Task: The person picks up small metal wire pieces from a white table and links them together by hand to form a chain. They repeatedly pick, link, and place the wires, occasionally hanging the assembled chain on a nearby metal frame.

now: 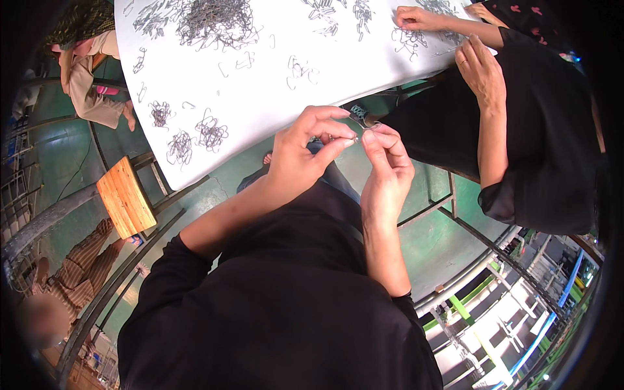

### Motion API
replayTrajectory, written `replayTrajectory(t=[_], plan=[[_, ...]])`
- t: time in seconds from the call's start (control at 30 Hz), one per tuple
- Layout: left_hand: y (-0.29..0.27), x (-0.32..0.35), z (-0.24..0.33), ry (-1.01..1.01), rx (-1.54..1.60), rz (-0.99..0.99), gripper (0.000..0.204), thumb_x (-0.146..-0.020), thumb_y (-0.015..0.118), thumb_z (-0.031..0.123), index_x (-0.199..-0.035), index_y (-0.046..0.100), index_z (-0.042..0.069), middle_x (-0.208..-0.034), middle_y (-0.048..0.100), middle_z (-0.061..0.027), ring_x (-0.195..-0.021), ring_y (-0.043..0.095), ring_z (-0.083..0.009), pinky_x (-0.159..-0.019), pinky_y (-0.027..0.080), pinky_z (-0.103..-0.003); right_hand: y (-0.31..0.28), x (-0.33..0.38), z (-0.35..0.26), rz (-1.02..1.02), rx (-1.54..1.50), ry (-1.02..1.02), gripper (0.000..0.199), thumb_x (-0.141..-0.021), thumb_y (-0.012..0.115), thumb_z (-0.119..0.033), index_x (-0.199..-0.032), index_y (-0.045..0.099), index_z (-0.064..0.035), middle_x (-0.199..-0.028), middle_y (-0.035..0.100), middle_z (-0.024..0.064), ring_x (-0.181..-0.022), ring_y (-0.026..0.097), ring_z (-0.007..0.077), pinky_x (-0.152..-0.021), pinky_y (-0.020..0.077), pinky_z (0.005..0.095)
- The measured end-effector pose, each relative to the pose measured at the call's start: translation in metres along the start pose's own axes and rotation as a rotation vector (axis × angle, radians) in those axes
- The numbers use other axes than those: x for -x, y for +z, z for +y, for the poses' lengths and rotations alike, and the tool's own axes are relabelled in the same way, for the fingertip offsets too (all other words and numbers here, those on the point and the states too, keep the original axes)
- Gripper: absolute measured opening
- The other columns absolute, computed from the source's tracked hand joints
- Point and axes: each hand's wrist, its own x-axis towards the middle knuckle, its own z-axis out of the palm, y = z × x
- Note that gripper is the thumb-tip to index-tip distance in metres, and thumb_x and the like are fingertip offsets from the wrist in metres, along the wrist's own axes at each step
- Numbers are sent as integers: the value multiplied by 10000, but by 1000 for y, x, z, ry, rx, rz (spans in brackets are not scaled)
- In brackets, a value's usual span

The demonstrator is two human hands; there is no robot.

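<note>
In front of my chest, just off the near edge of the white-covered table (260, 110), both hands are raised close together. A thin bent metal wire piece (359, 121) spans the gap between them. My left hand (305, 146) pinches one side of it with thumb and fingers; a small shiny bit shows at the thumb tip. The other side is gripped between thumb and forefinger of my right hand (388, 159). Its exact shape is partly hidden by the fingers. Small piles of bent wire pieces (211, 133) lie on the table's near left corner.
A large wire heap (218, 23) covers the table's far side. At right, a co-worker's hands (482, 68) are over another wire pile (409, 42). A wooden stool (127, 198) stands at left. More people sit at the left, and metal frames (481, 312) are at lower right.
</note>
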Motion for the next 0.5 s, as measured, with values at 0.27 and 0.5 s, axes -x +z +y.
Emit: replayTrajectory(t=[0.27,0.5], plan=[[-7,-24,-25,131,-88,-80,173,-803,702,42,-971,680,80,-969,678,-96,-841,634,-206,-764,491,-318,-6,-11,21,36,475,-718,120,-792,712,-23,-851,614,-60,-1016,547,85,-943,556,242,-978,404,497],[-33,-156,-160,165,-772,-62,127,-832,669,186,-932,712,119,-942,654,-39,-951,552,-252,-827,474,-372,-19,-14,14,-54,551,-724,152,-732,746,-35,-822,628,-68,-953,547,73,-904,572,267,-997,378,534]])
